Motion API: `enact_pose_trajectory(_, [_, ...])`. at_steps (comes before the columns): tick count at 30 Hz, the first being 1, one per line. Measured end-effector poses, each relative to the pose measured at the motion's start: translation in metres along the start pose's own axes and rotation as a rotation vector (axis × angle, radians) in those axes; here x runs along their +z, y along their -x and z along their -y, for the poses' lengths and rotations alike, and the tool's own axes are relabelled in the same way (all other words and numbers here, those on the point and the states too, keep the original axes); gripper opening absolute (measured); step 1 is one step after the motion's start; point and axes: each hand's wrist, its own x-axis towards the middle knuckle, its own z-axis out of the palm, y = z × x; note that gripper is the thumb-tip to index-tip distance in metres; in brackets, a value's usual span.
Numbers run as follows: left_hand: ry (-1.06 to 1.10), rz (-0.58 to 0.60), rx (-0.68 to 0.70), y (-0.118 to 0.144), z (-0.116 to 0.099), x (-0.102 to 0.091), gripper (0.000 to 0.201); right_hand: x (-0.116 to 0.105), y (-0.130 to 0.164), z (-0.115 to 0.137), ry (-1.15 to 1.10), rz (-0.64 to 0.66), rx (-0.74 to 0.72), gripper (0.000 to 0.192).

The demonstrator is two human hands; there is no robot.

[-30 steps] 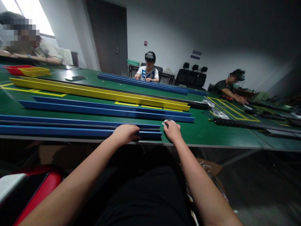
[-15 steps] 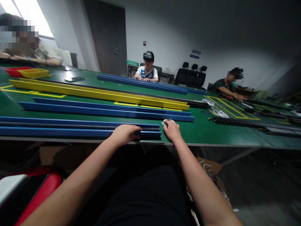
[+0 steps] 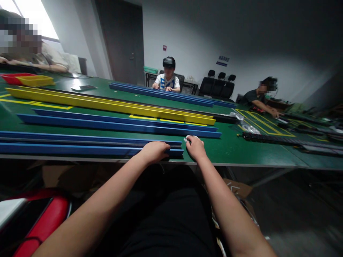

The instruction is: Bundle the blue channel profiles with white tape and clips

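Observation:
The nearest blue channel (image 3: 80, 148) lies along the table's front edge, with a thin greyish strip inside it. My left hand (image 3: 155, 151) is closed over its front wall near the right end, fingers reaching into the trough and partly hidden. Just beyond that end, my right hand (image 3: 196, 147) is closed on a small white, rounded thing (image 3: 187, 137), mostly covered by the fingers. Its kind cannot be made out. Behind the nearest channel lies another blue channel (image 3: 118, 126), and farther back a long yellow channel (image 3: 107, 105).
The green table (image 3: 227, 151) carries more blue channels (image 3: 160, 95) at the back, dark long parts (image 3: 268, 138) at right, clear plastic (image 3: 249, 126), and a yellow tray (image 3: 36, 80) beside a red tray (image 3: 10, 78). Three co-workers sit around it. A red stool (image 3: 56, 210) stands at lower left.
My left hand has slid to the right along the nearest blue channel, closer to its end. My right hand stays in place with the white thing.

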Motion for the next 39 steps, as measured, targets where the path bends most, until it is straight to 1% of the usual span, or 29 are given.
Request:
enact_pose_trajectory(3, [-0.032, 0.003, -0.061, 0.003, 0.001, 0.000, 0.027, 0.000, 0.000, 0.000, -0.001, -0.005, 0.002, 0.023])
enact_pose_trajectory(5, [-0.060, 0.026, -0.105, 0.005, 0.005, -0.001, 0.032, 0.000, -0.001, -0.001, 0.000, -0.004, 0.007, 0.023])
enact_pose_trajectory(10, [-0.089, 0.119, -0.219, 0.014, 0.027, -0.004, 0.046, 0.000, 0.000, 0.000, -0.003, -0.011, 0.003, 0.023])
enact_pose_trajectory(12, [-0.096, 0.120, -0.241, 0.022, 0.035, -0.005, 0.048, 0.000, 0.000, 0.000, 0.000, -0.010, 0.004, 0.024])
enact_pose_trajectory(15, [-0.107, 0.086, -0.264, 0.033, 0.042, -0.007, 0.045, -0.001, 0.000, 0.001, 0.005, -0.009, 0.004, 0.024])
enact_pose_trajectory(18, [-0.124, 0.059, -0.260, 0.039, 0.043, -0.006, 0.041, 0.000, 0.000, 0.001, 0.005, -0.011, 0.002, 0.024])
enact_pose_trajectory(24, [-0.126, 0.023, -0.252, 0.042, 0.039, -0.006, 0.040, -0.001, 0.000, 0.001, 0.007, -0.013, 0.002, 0.023])
enact_pose_trajectory(27, [-0.115, 0.042, -0.286, 0.044, 0.038, -0.009, 0.042, -0.002, 0.000, 0.002, 0.010, -0.008, 0.006, 0.022])
enact_pose_trajectory(31, [-0.106, 0.099, -0.355, 0.047, 0.042, -0.013, 0.046, -0.002, 0.000, 0.001, 0.002, -0.014, -0.008, 0.022])
enact_pose_trajectory(35, [-0.137, 0.093, -0.326, 0.049, 0.047, -0.012, 0.047, 0.000, 0.000, 0.001, 0.000, -0.017, -0.009, 0.022])
enact_pose_trajectory(39, [-0.151, 0.080, -0.311, 0.049, 0.048, -0.009, 0.047, 0.000, 0.000, 0.000, 0.000, -0.025, -0.010, 0.022])
